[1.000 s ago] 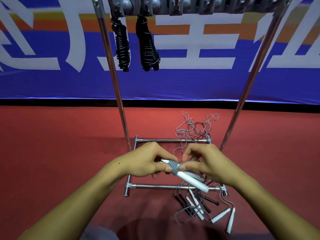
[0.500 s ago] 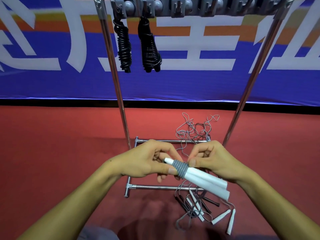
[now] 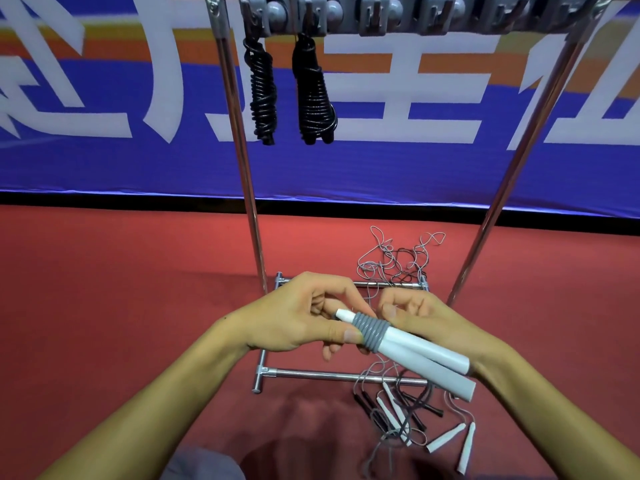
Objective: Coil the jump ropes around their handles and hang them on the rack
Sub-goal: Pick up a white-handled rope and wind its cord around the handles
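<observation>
I hold a pair of white jump-rope handles [image 3: 422, 355] side by side, with grey rope [image 3: 372, 330] coiled in several turns around their narrow end. My left hand [image 3: 301, 317] grips that coiled end between thumb and fingers. My right hand [image 3: 426, 320] pinches the grey rope just beside the coil, above the handles. Two coiled black ropes [image 3: 263, 95] [image 3: 313, 98] hang from hooks at the left of the rack's top bar [image 3: 381, 15].
The rack's two slanted metal poles [image 3: 242, 150] [image 3: 512, 174] rise from a floor frame [image 3: 332, 375] on the red floor. Loose tangled rope [image 3: 398, 261] lies behind the frame. Several more handles, white and black [image 3: 401, 414], lie in front. A blue banner [image 3: 104, 161] stands behind.
The grey coil on the handles has gained turns and grown wider. The handles' thick ends have swung out to the lower right, and my right hand has shifted above the coil.
</observation>
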`<state>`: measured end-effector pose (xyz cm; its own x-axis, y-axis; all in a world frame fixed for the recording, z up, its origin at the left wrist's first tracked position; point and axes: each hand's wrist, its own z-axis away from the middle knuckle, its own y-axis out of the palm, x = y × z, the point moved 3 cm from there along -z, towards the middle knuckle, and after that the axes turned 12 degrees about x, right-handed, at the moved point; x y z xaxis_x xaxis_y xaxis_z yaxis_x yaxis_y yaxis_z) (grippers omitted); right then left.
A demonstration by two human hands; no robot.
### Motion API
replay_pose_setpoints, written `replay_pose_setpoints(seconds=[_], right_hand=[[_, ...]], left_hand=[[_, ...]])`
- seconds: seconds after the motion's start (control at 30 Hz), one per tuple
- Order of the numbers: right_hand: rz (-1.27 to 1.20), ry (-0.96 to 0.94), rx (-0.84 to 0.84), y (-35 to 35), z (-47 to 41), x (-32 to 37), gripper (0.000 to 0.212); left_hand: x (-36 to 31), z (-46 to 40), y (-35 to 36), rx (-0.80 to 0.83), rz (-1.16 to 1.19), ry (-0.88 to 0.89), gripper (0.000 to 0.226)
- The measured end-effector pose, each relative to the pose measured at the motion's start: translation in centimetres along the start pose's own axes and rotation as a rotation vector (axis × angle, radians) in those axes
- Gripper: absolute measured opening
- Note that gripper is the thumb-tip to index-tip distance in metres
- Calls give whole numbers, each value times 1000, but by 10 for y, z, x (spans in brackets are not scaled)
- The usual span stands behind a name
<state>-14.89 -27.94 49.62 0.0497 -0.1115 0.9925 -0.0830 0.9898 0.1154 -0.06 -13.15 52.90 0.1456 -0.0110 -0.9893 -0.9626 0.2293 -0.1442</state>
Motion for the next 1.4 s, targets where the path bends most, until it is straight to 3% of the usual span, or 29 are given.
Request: replay_pose_setpoints(seconds=[0.27, 0.4, 0.63, 0.8, 0.93, 1.0, 1.1, 1.23, 1.4], right_hand=[[50, -133, -255, -10, -3, -10, 41], [-46, -232, -247, -7, 4, -4, 11], [292, -267, -357, 0, 2, 1, 18], [67, -227, -455, 17, -9, -8, 16], [-109, -187, -428, 29, -15, -15, 23], [-140, -168, -482, 29, -14, -17, 35], [-143, -150, -580, 28, -12, -16, 33], [-263, -146, -592, 29, -11, -19, 45], [-339, -155, -598, 28, -10, -18, 40]], left_hand=[[1, -1, -3, -98, -6, 30, 22], [-3, -1, -11, -219, 52, 103, 22], [2, -1, -14, -280, 53, 90, 25], [3, -7, -16, -449, 22, 110, 23], [9, -11, -19, -555, -14, 117, 20], [13, -14, -17, -547, -65, 108, 18], [16, -17, -11, -525, -108, 85, 18], [21, -18, -8, -526, -245, 78, 20], [24, -18, -7, -487, -346, 58, 25]])
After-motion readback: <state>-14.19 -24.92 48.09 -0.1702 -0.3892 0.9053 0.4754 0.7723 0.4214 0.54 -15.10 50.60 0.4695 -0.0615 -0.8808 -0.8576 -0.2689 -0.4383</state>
